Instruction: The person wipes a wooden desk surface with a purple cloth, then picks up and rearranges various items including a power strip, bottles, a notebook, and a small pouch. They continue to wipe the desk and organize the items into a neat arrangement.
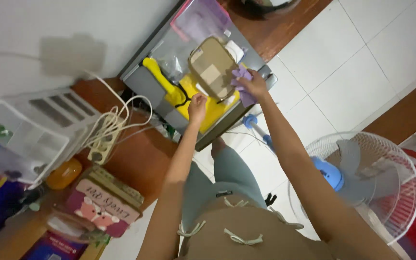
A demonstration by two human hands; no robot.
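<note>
Both hands up: right hand (254, 83) w/ purple cloth (243, 85), left hand (197, 105) by mirror (213, 68).

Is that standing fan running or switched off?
Off, it seems: the fan shows separate, sharply outlined blades behind its white grille, not a spinning blur.
</note>
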